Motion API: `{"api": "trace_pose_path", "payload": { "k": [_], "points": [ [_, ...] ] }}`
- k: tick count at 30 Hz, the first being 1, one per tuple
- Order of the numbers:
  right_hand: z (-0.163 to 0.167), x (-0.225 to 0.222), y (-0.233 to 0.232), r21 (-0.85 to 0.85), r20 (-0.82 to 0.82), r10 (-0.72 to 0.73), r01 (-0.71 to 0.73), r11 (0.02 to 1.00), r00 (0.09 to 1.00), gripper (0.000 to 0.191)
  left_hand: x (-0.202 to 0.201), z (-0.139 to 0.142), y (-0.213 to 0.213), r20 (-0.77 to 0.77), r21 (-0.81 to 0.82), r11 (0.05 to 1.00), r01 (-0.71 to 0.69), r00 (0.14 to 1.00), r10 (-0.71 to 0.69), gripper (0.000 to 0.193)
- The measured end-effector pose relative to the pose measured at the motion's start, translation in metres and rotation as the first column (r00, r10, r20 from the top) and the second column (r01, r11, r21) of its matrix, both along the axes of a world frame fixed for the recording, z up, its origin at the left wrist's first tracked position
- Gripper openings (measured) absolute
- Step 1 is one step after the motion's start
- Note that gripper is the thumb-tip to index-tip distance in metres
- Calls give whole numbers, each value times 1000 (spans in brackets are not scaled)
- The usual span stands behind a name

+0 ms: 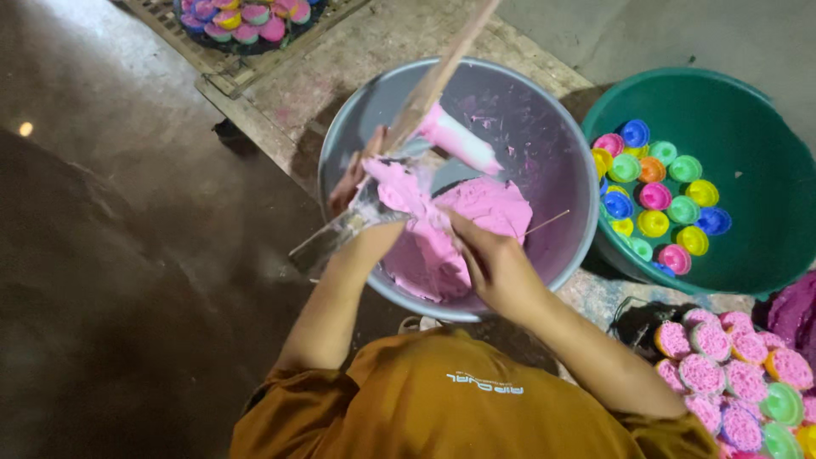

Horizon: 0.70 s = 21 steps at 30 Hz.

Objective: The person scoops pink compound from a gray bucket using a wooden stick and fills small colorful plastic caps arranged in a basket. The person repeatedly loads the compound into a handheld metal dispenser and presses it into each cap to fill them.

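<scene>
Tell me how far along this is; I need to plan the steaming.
Done: filled pink cups at lower right. In hand: the left hand holds a metal scraper loaded with pink dough from the grey basin; the right hand works it. Left: empty coloured cups in the green tub.

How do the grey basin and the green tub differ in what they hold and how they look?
The grey basin holds a mass of pink dough; the green tub holds loose small cups in many colours. Both hands, left and right, work in the grey basin; none touches the green tub. Both are round and open-topped.
</scene>
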State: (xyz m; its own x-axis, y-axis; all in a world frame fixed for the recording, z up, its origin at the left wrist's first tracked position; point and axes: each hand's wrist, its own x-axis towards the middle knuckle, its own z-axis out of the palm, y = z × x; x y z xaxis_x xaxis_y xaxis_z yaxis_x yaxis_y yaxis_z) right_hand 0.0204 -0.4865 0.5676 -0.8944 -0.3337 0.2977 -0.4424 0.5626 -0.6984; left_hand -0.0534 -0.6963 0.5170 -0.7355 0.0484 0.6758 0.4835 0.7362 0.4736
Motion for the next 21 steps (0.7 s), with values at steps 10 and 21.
{"api": "trace_pose_path", "payload": {
  "k": [10,21],
  "points": [
    [-25,-25,21,-68,4,-35,35,997,999,38,-3,2,4,237,-189,981,-53,967,98,66],
    [-12,-20,24,-2,214,107,-109,994,971,41,-24,-11,-35,224,-380,922,-74,960,169,75]
  ]
}}
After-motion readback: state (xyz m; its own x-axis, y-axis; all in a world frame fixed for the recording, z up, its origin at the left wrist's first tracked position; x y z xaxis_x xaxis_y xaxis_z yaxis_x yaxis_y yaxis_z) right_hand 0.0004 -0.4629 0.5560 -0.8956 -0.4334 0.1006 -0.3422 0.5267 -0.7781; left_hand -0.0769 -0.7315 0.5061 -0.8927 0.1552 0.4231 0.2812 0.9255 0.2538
